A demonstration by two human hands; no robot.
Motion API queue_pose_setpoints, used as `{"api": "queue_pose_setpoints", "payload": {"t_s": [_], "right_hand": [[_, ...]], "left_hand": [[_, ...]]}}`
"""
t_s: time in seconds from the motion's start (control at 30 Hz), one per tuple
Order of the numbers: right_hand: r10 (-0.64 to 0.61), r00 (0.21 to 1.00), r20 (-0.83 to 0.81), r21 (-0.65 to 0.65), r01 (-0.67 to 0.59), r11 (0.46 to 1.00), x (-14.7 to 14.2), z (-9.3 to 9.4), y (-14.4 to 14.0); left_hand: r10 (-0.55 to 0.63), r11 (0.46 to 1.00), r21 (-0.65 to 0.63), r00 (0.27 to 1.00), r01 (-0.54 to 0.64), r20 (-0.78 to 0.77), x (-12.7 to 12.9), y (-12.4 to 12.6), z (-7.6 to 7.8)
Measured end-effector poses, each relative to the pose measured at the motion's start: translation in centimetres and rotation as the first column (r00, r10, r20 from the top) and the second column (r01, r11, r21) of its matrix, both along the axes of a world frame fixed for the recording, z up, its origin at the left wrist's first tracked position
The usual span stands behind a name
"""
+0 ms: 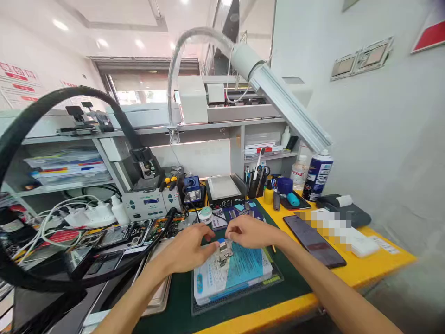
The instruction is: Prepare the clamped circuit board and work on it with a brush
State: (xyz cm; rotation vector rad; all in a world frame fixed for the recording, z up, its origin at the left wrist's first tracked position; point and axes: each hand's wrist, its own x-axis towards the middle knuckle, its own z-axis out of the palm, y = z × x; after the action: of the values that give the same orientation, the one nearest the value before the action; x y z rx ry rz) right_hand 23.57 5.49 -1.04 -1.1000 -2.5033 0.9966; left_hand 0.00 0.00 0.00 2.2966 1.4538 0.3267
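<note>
A small silvery electronic part with a blue tab [223, 250] is between my hands, over a box with a blue-and-white printed top [243, 266]. My left hand [189, 248] reaches it from the left, its thumb tip against the blue edge and the fingers curled near it. From the right, my right hand [252, 230] bends its fingers into a pinch at the part's upper edge. The fingertips partly cover the contact. The box lies on a dark framed pad [274, 278] on a green mat [181, 304].
Opened phones and circuit boards [128, 234] crowd the left, under a black hose [45, 99]. A dark phone [314, 241] lies on the yellow tabletop [373, 264] at right. Behind stand a pen holder [257, 183], a spray can [317, 176] and a grey control box [146, 204]. A lamp [292, 102] hangs above.
</note>
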Motion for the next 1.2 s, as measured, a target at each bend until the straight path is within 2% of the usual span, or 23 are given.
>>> {"api": "queue_pose_setpoints", "payload": {"t_s": [0.13,0.23,0.37,0.47,0.57,0.7,0.8,0.9,1.03,1.2], "right_hand": [[-0.028,0.997,-0.069,-0.048,0.025,0.999,0.6,-0.8,0.6],[-0.086,0.988,-0.126,-0.087,0.075,0.993,1.0,-1.0,0.4],[-0.156,0.970,-0.188,-0.223,0.113,0.968,1.2,-0.9,-0.1],[-0.132,0.965,-0.225,-0.396,0.033,0.918,0.8,-1.0,-0.4],[-0.099,0.962,-0.254,-0.535,-0.054,0.843,0.2,-1.5,-0.6],[-0.116,0.952,-0.282,-0.639,-0.096,0.763,-0.7,-2.2,-1.0],[-0.144,0.942,-0.304,-0.667,-0.103,0.738,-1.2,-2.4,-1.2],[-0.207,0.916,-0.345,-0.664,-0.082,0.744,-1.5,-2.4,-1.3],[-0.318,0.847,-0.426,-0.634,-0.028,0.773,-1.8,-2.2,-1.1],[-0.349,0.799,-0.489,-0.662,-0.080,0.745,-1.9,-2.4,-1.0]], "left_hand": [[-0.013,0.999,-0.028,0.996,0.016,0.084,1.5,0.7,-1.3],[0.041,0.997,-0.071,0.977,-0.027,0.209,1.7,0.8,-2.3],[0.156,0.978,-0.192,0.888,-0.078,0.433,0.9,1.0,-2.9],[0.228,0.961,-0.262,0.779,-0.086,0.584,0.3,1.2,-2.6],[0.277,0.945,-0.319,0.682,-0.066,0.677,0.1,1.2,-2.2],[0.312,0.928,-0.373,0.600,-0.025,0.736,0.3,0.9,-2.4],[0.351,0.918,-0.395,0.556,-0.044,0.754,0.3,0.8,-2.8],[0.352,0.921,-0.388,0.534,-0.048,0.769,0.2,0.8,-3.0],[0.316,0.912,-0.407,0.559,0.042,0.766,0.0,0.7,-2.8],[0.297,0.913,-0.402,0.556,0.074,0.776,0.0,0.3,-2.4]]}}
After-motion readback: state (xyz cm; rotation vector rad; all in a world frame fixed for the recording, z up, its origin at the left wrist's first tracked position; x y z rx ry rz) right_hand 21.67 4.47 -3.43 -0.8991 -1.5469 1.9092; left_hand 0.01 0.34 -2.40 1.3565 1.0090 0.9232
